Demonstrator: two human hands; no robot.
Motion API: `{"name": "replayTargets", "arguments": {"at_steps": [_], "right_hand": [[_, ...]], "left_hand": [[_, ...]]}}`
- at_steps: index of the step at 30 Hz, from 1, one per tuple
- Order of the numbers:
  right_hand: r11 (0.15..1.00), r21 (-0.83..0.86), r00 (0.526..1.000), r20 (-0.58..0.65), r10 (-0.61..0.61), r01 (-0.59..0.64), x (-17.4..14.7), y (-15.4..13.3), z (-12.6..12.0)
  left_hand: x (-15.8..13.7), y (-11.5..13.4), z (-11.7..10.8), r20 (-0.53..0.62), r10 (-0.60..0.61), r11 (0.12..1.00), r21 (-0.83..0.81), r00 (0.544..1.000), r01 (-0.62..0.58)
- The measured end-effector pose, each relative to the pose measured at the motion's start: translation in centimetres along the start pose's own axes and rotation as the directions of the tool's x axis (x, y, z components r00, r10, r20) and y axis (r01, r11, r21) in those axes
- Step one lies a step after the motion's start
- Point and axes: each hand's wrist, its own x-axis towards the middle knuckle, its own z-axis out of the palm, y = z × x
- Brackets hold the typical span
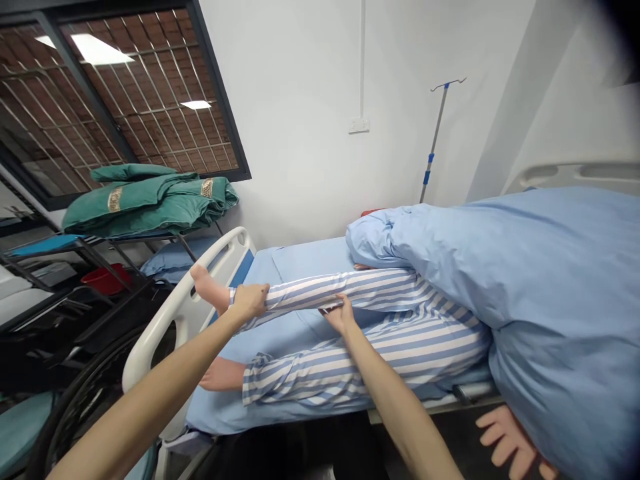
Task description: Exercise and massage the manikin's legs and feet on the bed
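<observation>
A training manikin in blue-and-white striped trousers (pixel 440 340) lies on the bed. My left hand (pixel 251 300) is closed around its far leg (pixel 300 293) just above the ankle. Under the knee of that leg, my right hand (pixel 341 313) cups it from below, its fingers partly hidden behind the trouser cloth. The far leg is held up off the sheet (pixel 293 333), its bare foot (pixel 209 288) near the footboard. The near leg (pixel 310 373) rests on the mattress. A light blue quilt (pixel 480 267) covers the upper body.
The white footboard (pixel 145 347) stands at the left, with a wheelchair wheel (pixel 75 407) beyond it. Green folded bedding (pixel 155 203) lies on a rack by the window. An IV pole (pixel 436 140) rises behind the bed. A manikin hand (pixel 510 437) hangs over the near edge.
</observation>
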Motion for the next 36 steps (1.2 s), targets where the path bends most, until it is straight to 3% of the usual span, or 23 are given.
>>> {"name": "replayTargets", "arguments": {"at_steps": [5,10,14,17,21,27,36], "right_hand": [[0.985,-0.129,0.98,0.177,-0.092,0.116,-2.1,-6.9,3.6],[0.916,-0.333,0.957,0.254,-0.141,0.224,-3.9,-14.4,5.9],[0.842,-0.465,0.955,0.234,-0.183,0.275,-3.8,-16.8,6.3],[0.808,-0.527,0.96,0.224,-0.168,0.265,-3.0,-17.0,6.0],[0.803,-0.533,0.963,0.191,-0.191,0.265,-2.0,-16.6,5.8],[0.847,-0.448,0.957,0.176,-0.228,0.285,-2.2,-15.7,5.9],[0.936,-0.241,0.961,0.169,-0.221,0.257,-3.3,-10.6,4.8]], "left_hand": [[-0.2,2.5,-0.9,-0.059,-0.085,0.989,-0.123,0.995,0.077],[2.6,8.4,0.6,-0.077,-0.139,0.925,-0.368,0.987,0.101],[5.0,12.8,3.3,-0.042,-0.203,0.843,-0.515,0.978,0.153],[5.9,14.3,5.1,0.0,-0.235,0.805,-0.56,0.972,0.195],[6.3,14.2,6.0,0.02,-0.222,0.794,-0.576,0.975,0.192],[5.6,12.3,4.7,-0.001,-0.202,0.813,-0.558,0.979,0.167],[3.1,5.3,1.5,-0.056,-0.145,0.936,-0.331,0.988,0.119]]}}
